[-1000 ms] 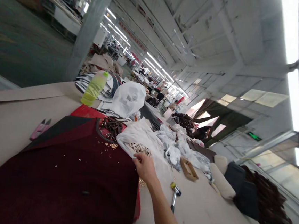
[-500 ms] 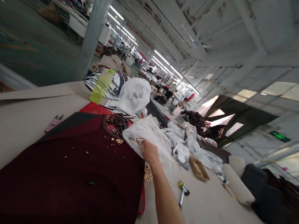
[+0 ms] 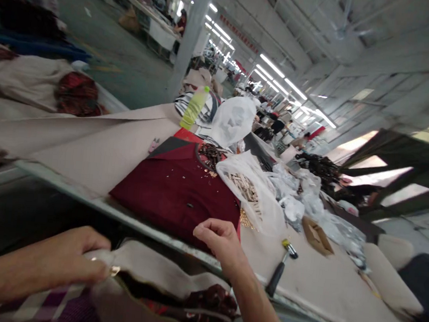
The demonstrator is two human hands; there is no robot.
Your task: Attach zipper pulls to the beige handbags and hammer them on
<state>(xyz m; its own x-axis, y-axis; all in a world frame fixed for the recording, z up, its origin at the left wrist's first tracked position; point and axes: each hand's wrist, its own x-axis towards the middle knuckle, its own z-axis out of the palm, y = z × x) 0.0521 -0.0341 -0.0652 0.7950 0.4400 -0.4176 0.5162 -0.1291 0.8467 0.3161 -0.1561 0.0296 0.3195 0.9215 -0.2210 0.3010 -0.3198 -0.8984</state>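
The beige zippered fabric [image 3: 153, 261] hangs before the bench [image 3: 324, 281] edge, its zip [image 3: 141, 291] not yet closed. The left hand [image 3: 86, 257] grips it beside the gold slider [image 3: 114, 271]. The right hand [image 3: 217, 235] has fingertips pinched; I cannot tell on what. Pale strips [image 3: 247, 188] remain in the plastic bag [image 3: 271, 218].

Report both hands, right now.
Left hand: closed on the beige zippered fabric, beside the gold zipper pull.
Right hand: closed in a pinch; can't tell whether it holds anything.
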